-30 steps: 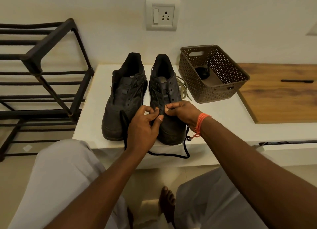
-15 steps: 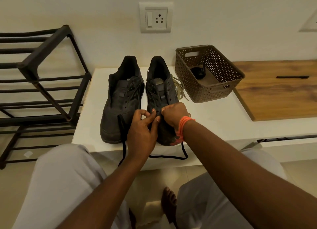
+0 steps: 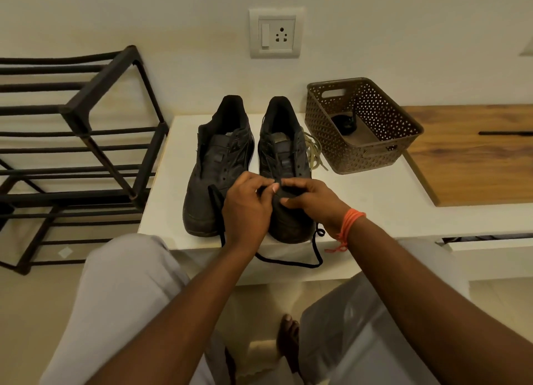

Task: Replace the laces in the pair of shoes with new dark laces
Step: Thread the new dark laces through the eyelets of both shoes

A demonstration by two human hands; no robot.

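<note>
Head view: pair of dark shoes side by side on white ledge (image 3: pixel 375 200), toes toward the person, heels toward wall. Left shoe (image 3: pixel 215 165) w/ tongue up and eyelets showing; right shoe (image 3: pixel 284 154) just beside it, nearly touching. Both hands over forepart of right shoe, close together, fingertips near touching. Left hand (image 3: pixel 245 208) w/ fingers curled, pinching new dark lace (image 3: pixel 288 262) at lower eyelets; right hand (image 3: pixel 313 201) w/ thumb and forefinger curled in a pinch at same spot, on lace or shoe edge, can't tell exactly which. Lace slack draped over ledge front edge in a loop below right shoe toe, another stretch running down across left shoe toe and off the edge. Orange thread band (image 3: pixel 350 226) on right wrist, loose ends hanging. Old pale laces (image 3: pixel 314 151) bunched on ledge betw. right shoe and brown perforated basket (image 3: pixel 403 130); dark item inside basket, too dim to ID. Wood panel (image 3: pixel 473 159) right of basket, dark metal shoe rack (image 3: pixel 86 130) left of ledge, wall socket w/ switch (image 3: pixel 276 32) above shoes. Light trousers and one bare foot at bottom.
</note>
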